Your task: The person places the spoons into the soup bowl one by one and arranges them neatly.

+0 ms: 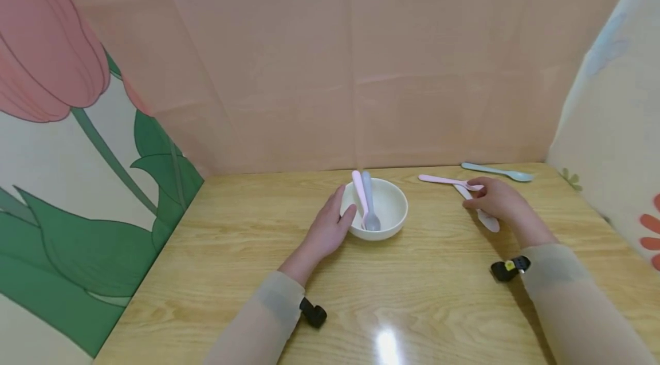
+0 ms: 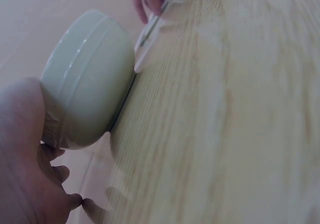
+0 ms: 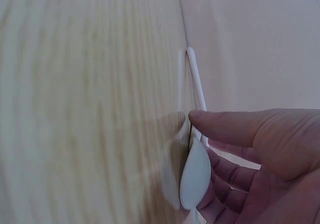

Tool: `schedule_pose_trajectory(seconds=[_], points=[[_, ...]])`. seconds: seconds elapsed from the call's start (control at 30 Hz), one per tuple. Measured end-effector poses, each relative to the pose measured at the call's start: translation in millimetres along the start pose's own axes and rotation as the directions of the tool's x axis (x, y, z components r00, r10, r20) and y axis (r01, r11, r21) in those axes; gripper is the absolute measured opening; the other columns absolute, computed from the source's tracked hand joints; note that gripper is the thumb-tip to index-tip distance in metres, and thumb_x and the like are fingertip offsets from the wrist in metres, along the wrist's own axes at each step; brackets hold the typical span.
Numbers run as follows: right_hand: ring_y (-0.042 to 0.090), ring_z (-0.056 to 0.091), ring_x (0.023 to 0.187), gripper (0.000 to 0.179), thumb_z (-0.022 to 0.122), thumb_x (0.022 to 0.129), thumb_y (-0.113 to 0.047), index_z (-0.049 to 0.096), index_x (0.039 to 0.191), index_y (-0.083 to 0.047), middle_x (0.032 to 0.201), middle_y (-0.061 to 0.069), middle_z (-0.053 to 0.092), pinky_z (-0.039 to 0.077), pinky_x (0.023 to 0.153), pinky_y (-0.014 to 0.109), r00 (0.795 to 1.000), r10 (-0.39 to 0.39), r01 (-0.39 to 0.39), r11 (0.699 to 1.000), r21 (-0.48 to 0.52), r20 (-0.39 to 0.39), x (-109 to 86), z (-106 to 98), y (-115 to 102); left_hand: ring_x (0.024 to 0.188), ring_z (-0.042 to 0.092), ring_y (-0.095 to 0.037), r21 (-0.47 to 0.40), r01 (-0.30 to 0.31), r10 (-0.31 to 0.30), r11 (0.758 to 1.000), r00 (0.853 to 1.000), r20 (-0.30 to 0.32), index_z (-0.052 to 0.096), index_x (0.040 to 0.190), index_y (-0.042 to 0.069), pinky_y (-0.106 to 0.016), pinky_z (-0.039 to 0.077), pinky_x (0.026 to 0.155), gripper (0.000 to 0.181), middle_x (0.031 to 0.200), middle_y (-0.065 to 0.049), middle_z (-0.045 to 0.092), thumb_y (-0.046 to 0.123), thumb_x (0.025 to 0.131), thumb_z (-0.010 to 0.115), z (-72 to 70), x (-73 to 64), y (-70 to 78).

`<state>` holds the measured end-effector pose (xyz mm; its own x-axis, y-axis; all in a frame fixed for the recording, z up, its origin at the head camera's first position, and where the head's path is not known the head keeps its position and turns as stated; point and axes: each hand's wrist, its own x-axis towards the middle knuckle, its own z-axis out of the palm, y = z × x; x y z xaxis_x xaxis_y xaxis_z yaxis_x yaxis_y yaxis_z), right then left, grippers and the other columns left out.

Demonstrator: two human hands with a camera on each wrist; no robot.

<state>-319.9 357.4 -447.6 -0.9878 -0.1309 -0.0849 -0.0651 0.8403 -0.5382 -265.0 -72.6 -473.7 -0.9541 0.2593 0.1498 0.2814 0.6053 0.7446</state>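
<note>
A white bowl (image 1: 394, 210) stands at the middle of the table. In it lean a pink utensil (image 1: 359, 190) and a grey-blue spoon (image 1: 368, 193). My left hand (image 1: 326, 226) holds the bowl's left side, thumb at the near rim and fingers along the outside; the left wrist view shows the bowl (image 2: 92, 79) against the thumb. My right hand (image 1: 497, 201) reaches down to a white spoon (image 1: 487, 220) and pinches its handle; its head (image 3: 195, 176) points back toward my wrist. A pink utensil (image 1: 440, 179) lies beneath the fingertips, its tip partly hidden.
A light blue spoon (image 1: 497, 171) lies behind my right hand, near the back edge of the wooden table (image 1: 232, 239). A pinkish-tan cloth wall (image 1: 273, 67) rises behind the table. Printed panels stand on the left and right, the left one bearing a tulip (image 1: 46, 38).
</note>
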Motion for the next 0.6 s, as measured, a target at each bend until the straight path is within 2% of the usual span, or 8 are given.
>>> schedule_pose_trajectory(seconds=[0.13, 0.23, 0.43, 0.6], points=[[0.037, 0.067, 0.098, 0.065, 0.081, 0.101, -0.025, 0.053, 0.148, 0.011, 0.114, 0.027, 0.072, 0.052, 0.083, 0.050, 1.000, -0.020, 0.019, 0.999, -0.032, -0.020, 0.9, 0.4, -2.4, 0.165, 0.028, -0.027, 0.005, 0.004, -0.004, 1.000, 1.000, 0.000, 0.016, 0.179, 0.016, -0.047, 0.025, 0.133, 0.072, 0.181, -0.010, 0.028, 0.047, 0.119, 0.041, -0.1, -0.3, -1.4], [0.036, 0.067, 0.095, 0.063, 0.082, 0.099, -0.024, 0.056, 0.145, 0.011, 0.109, 0.024, 0.072, 0.052, 0.083, 0.052, 0.999, -0.027, 0.026, 0.998, -0.050, -0.024, 3.4, 0.5, -3.0, 0.165, 0.027, -0.027, 0.004, 0.007, -0.007, 1.000, 1.000, -0.002, 0.016, 0.179, 0.016, -0.047, 0.025, 0.133, 0.071, 0.181, -0.010, 0.027, 0.046, 0.119, 0.042, -0.5, -0.1, -2.0], [0.040, 0.069, 0.097, 0.061, 0.083, 0.097, -0.023, 0.058, 0.141, 0.010, 0.110, 0.028, 0.073, 0.052, 0.087, 0.062, 0.998, -0.048, 0.046, 0.996, -0.075, -0.032, 6.2, 1.3, -2.2, 0.165, 0.028, -0.028, 0.005, 0.001, -0.001, 1.000, 1.000, -0.005, 0.016, 0.179, 0.015, -0.048, 0.025, 0.133, 0.072, 0.181, -0.011, 0.028, 0.046, 0.119, 0.041, -1.3, -0.8, -1.6], [0.039, 0.071, 0.094, 0.060, 0.081, 0.097, -0.020, 0.057, 0.143, 0.010, 0.113, 0.032, 0.074, 0.053, 0.087, 0.061, 0.997, -0.073, 0.070, 0.994, -0.081, -0.033, 4.4, 0.6, -3.4, 0.165, 0.028, -0.031, 0.022, -0.004, 0.004, 1.000, 1.000, -0.012, 0.017, 0.178, 0.013, -0.050, 0.026, 0.133, 0.072, 0.180, -0.014, 0.028, 0.048, 0.119, 0.040, -0.5, -1.6, -2.0]])
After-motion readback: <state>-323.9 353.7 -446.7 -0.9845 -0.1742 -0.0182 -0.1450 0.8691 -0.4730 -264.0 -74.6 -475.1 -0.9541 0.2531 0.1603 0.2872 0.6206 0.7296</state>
